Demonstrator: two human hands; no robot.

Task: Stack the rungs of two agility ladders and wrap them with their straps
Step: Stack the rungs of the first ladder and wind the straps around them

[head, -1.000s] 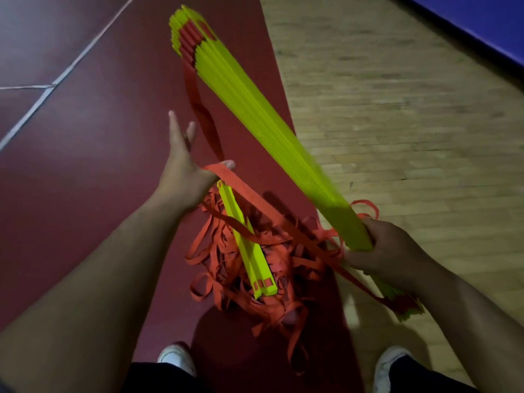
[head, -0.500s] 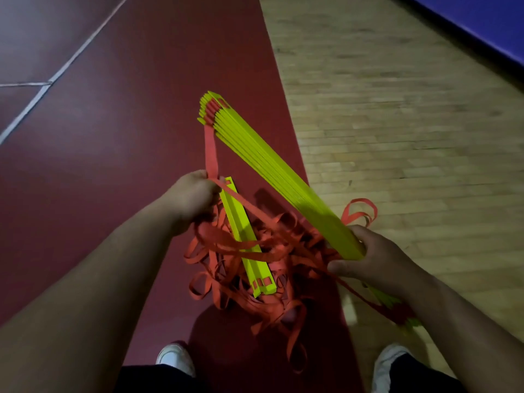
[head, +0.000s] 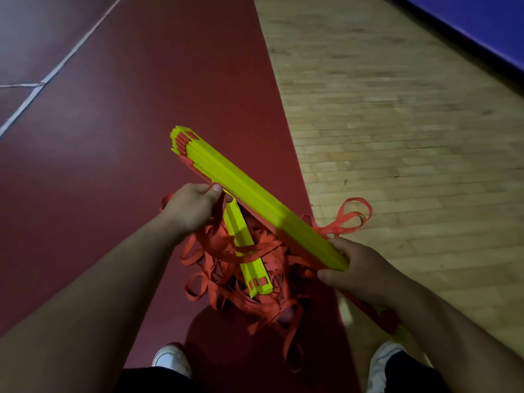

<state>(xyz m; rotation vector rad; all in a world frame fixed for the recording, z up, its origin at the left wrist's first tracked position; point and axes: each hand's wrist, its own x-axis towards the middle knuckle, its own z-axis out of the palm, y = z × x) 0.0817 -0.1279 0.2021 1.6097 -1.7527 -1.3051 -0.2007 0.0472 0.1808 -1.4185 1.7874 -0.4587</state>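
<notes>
I see the yellow rung stack held tilted above the orange strap pile on the red floor strip, my right hand clasping its near end, my left hand closed around a strap beside it.

Rung stack above strap tangle (perhaps touching), smaller bundle within tangle

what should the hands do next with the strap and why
Probably carry the strap pinched in the left hand over the rung stack for a turn. The right hand grips the stack's near end, so it is steady, but no strap crosses its top face yet, and most of the webbing lies in a loose heap below around the smaller bundle.
</notes>
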